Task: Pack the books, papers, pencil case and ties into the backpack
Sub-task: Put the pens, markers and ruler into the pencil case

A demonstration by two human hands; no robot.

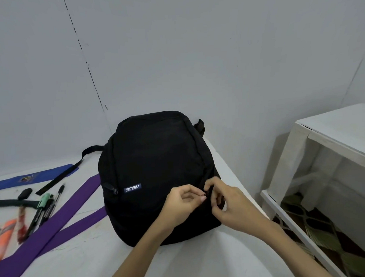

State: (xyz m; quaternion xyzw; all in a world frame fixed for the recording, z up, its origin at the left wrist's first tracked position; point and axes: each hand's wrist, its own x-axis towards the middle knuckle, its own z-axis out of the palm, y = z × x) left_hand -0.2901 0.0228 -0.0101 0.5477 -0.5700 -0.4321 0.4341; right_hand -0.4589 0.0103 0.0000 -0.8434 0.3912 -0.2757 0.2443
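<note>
A black backpack [156,171] lies flat on the white table [82,258], zipped closed, its logo patch facing me. My left hand [183,201] and my right hand [226,205] meet at the bag's right side seam. Both pinch small zipper pulls [207,193] there. Two purple ties [55,225] lie crossed on the table to the left of the bag. A blue tie [32,176] lies behind them. Pens and markers [42,209] are scattered at the far left, with an orange highlighter [4,238] near the edge.
A black strap [60,177] of the bag trails left over the blue tie. A white side table [332,144] stands to the right, with a gap and patterned floor [319,233] between it and my table. A grey wall is close behind the bag.
</note>
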